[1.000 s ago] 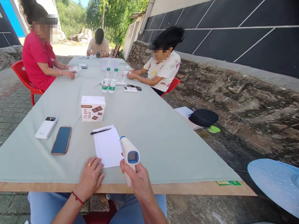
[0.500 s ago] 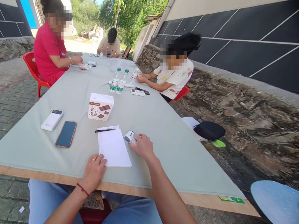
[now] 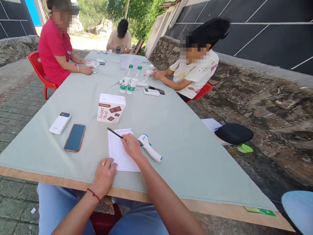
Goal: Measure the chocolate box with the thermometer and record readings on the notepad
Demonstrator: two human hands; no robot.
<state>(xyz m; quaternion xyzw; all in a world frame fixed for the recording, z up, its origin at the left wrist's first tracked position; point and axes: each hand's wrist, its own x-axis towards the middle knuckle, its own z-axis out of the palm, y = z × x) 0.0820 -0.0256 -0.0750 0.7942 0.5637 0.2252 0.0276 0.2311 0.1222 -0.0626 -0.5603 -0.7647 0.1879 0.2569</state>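
Pinching a pen in the right hand over the paper; resting the left hand, loosely spread, at its near-left corner; apparently done with the thermometer, right of the paper; not yet writing.

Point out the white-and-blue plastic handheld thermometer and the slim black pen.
White-and-blue plastic thermometer [image 3: 150, 150]: head view, on its handle.
Slim black pen [image 3: 115, 133]: head view, on its visible shaft.
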